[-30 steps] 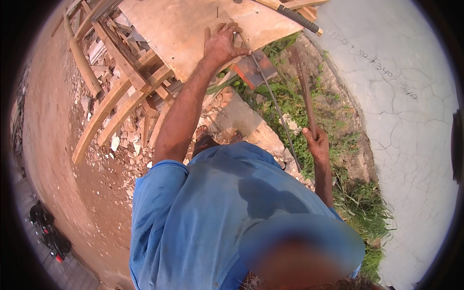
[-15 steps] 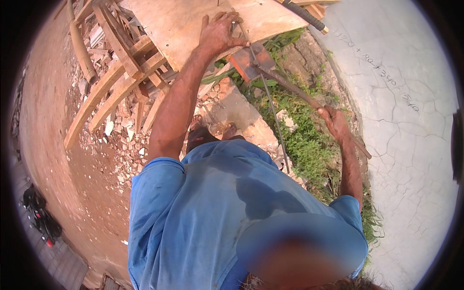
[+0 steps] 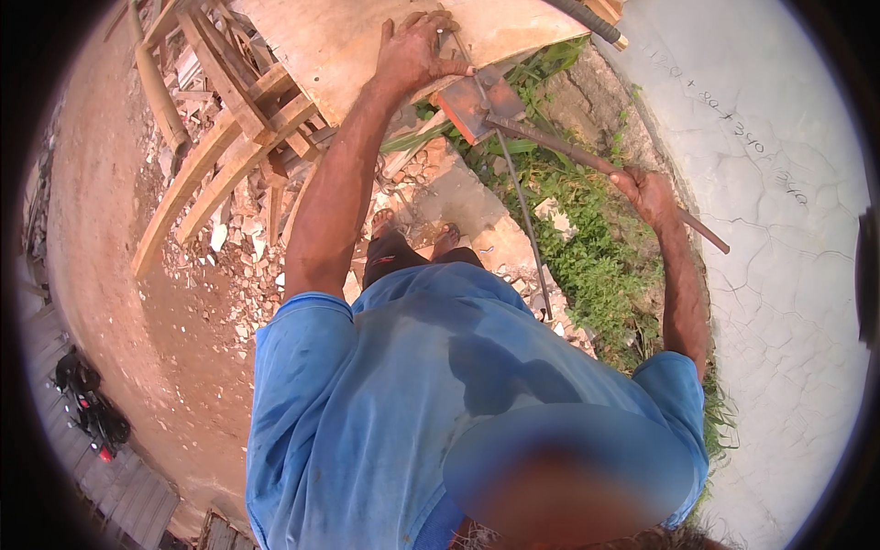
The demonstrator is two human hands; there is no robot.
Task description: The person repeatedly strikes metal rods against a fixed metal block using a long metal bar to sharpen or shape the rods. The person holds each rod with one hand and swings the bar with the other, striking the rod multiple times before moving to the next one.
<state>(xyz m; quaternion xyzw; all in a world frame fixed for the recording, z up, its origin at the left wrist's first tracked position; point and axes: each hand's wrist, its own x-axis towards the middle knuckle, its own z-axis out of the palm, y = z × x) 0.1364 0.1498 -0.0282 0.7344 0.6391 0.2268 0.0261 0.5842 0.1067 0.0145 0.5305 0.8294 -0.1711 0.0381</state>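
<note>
My left hand (image 3: 411, 57) rests on a wooden board at the top, its fingers and thumb against a thin steel rod (image 3: 522, 203). The rod runs from the board across a rust-and-orange metal plate (image 3: 466, 108) and down toward my waist. My right hand (image 3: 649, 194) is wrapped around a long brown metal lever (image 3: 573, 154). The lever's far end meets the rod at the plate, and its free end sticks out past my hand toward the wall.
The wooden board (image 3: 344, 55) fills the top middle, with a dark-wrapped bar (image 3: 587, 20) at its right corner. Curved timber pieces (image 3: 197, 197) stand over rubble at left. Green weeds (image 3: 600, 257) grow beside the pale cracked wall (image 3: 779, 293). A motorbike (image 3: 90, 403) is far left.
My right hand has swung the lever's free end forward and slightly right, away from my body. My left hand stays on the rod at the board.
</note>
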